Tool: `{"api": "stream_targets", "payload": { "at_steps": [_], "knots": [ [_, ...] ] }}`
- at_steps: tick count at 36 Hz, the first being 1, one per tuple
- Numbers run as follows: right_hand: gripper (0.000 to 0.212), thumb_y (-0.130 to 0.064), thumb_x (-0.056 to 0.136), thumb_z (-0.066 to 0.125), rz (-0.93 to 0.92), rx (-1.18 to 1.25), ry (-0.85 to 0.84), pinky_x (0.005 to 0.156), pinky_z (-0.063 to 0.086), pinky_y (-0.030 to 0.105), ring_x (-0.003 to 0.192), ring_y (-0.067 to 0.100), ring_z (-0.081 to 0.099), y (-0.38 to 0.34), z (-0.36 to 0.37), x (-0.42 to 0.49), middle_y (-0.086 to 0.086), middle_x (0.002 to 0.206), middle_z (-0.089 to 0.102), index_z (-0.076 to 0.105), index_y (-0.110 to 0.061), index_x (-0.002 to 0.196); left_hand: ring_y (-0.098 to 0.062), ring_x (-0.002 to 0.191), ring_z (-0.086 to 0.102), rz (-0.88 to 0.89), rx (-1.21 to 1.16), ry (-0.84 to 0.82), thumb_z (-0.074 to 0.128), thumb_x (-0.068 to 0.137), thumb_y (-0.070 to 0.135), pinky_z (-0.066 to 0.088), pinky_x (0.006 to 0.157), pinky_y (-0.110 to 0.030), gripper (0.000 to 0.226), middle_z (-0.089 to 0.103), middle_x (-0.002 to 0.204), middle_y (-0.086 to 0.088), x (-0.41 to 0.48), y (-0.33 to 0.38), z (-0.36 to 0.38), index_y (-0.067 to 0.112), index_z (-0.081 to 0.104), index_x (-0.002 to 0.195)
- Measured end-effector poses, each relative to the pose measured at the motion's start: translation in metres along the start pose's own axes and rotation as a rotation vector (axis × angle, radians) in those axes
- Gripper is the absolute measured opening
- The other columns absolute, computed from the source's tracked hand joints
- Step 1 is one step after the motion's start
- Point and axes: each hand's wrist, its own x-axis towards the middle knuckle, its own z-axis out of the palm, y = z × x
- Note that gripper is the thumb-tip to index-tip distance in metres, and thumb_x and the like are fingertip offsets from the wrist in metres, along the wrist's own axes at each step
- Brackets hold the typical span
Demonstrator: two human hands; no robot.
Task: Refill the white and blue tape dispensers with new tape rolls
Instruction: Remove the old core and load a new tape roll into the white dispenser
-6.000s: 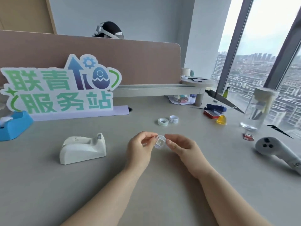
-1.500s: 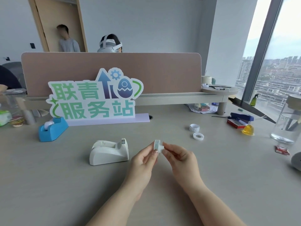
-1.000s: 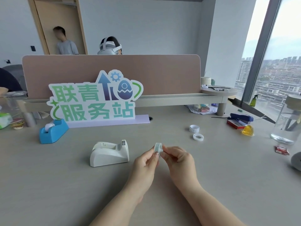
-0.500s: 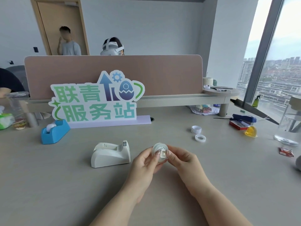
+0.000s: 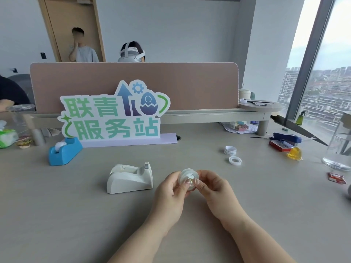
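Bare bench [image 5: 66, 215] lies open left and right of the forearms. The white dispenser [image 5: 130, 179] stands just left of the left hand [image 5: 171, 192]; two loose rolls [image 5: 232, 155] sit beyond the right hand [image 5: 210, 186], the sign [image 5: 114, 114] farther back.

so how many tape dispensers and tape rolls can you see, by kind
tape dispensers: 2, white dispenser and blue dispenser
loose rolls on the desk: 2, stacked roll and flat roll
roll held in both hands: 1, held roll
total: 5
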Motion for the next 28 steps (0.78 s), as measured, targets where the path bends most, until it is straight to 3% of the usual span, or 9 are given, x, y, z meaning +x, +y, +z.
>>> {"api": "stream_targets", "payload": {
  "at_steps": [3, 6, 14, 18, 20, 28],
  "knots": [
    [0.008, -0.012, 0.089, 0.06, -0.015, -0.026, 0.024, 0.077, 0.051, 0.019, 0.085, 0.014, 0.07, 0.0003, 0.0012, 0.0003, 0.006, 0.089, 0.074, 0.067, -0.01, 0.094, -0.013, 0.093, 0.071, 0.021, 0.041, 0.021, 0.058, 0.085, 0.036, 0.056, 0.09, -0.041, 0.013, 0.075, 0.095, 0.002, 0.0007, -0.0011, 0.0009, 0.038, 0.069, 0.091],
    [0.007, -0.011, 0.088, 0.061, -0.02, -0.036, 0.051, 0.075, 0.051, 0.016, 0.084, 0.013, 0.07, 0.0, 0.0025, 0.0003, 0.005, 0.088, 0.075, 0.067, -0.011, 0.092, -0.012, 0.092, 0.071, 0.046, 0.063, 0.034, 0.059, 0.091, 0.029, 0.057, 0.088, -0.038, 0.018, 0.075, 0.094, 0.005, 0.0, -0.0003, 0.0018, 0.044, 0.069, 0.088],
    [0.006, -0.012, 0.086, 0.064, -0.038, -0.074, 0.098, 0.072, 0.049, 0.01, 0.082, 0.007, 0.069, -0.0014, 0.0024, -0.0007, 0.0, 0.087, 0.075, 0.069, -0.012, 0.09, -0.01, 0.088, 0.07, 0.065, 0.147, 0.049, 0.058, 0.093, 0.023, 0.057, 0.086, -0.039, 0.023, 0.075, 0.09, 0.007, -0.0011, 0.0022, 0.0002, 0.042, 0.069, 0.089],
    [0.005, -0.014, 0.086, 0.065, -0.032, -0.092, 0.112, 0.075, 0.051, 0.019, 0.084, 0.013, 0.069, -0.0004, 0.0022, -0.0007, 0.003, 0.086, 0.075, 0.068, -0.012, 0.089, -0.014, 0.087, 0.07, 0.061, 0.178, 0.046, 0.056, 0.088, 0.034, 0.056, 0.085, -0.044, 0.014, 0.075, 0.089, 0.003, -0.0012, 0.0015, -0.0005, 0.038, 0.068, 0.093],
    [0.004, -0.014, 0.085, 0.066, -0.037, -0.096, 0.116, 0.076, 0.051, 0.022, 0.083, 0.016, 0.069, -0.0007, 0.0029, -0.001, 0.005, 0.085, 0.074, 0.068, -0.011, 0.087, -0.01, 0.086, 0.07, 0.058, 0.184, 0.048, 0.056, 0.092, 0.028, 0.056, 0.086, -0.043, 0.015, 0.075, 0.089, 0.006, -0.0007, 0.0006, -0.002, 0.033, 0.069, 0.096],
    [0.008, -0.012, 0.083, 0.068, -0.03, 0.029, 0.108, 0.077, 0.052, 0.017, 0.085, 0.013, 0.07, -0.006, -0.0017, -0.0033, 0.005, 0.088, 0.076, 0.07, -0.009, 0.09, -0.008, 0.093, 0.07, 0.016, 0.044, 0.01, 0.059, 0.093, 0.018, 0.055, 0.092, -0.038, 0.02, 0.075, 0.101, 0.003, -0.0017, 0.0065, -0.003, 0.029, 0.069, 0.106]
  ]
}}
